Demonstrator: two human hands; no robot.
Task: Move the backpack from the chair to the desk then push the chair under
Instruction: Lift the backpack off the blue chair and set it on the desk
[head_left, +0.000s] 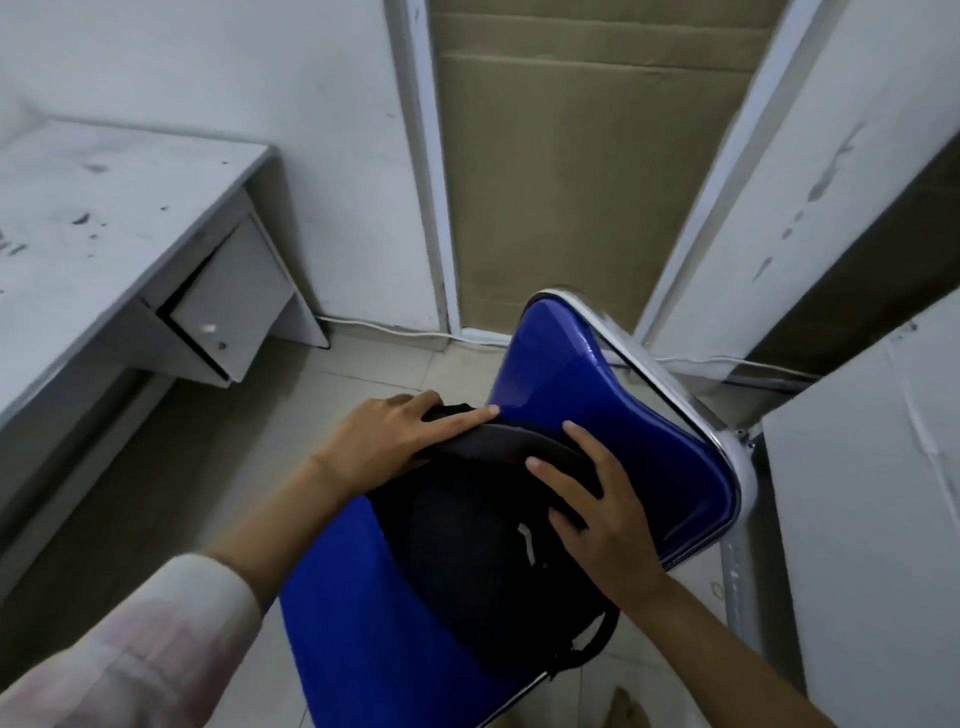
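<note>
A black backpack (467, 561) rests on the seat of a blue chair (613, 415) with a chrome frame, leaning against the backrest. My left hand (395, 441) grips the backpack's top edge at its left side, fingers curled over the dark fabric. My right hand (597, 499) lies on the top right of the backpack, fingers spread and pressed against it. The grey desk (104, 218) stands to the left, its top bare and scuffed.
A drawer unit (228, 312) hangs under the desk's right end. A cardboard-covered panel (582, 171) stands behind the chair. A white cabinet side (872, 519) is close on the right. A white cable (395, 330) runs along the tiled floor's far edge.
</note>
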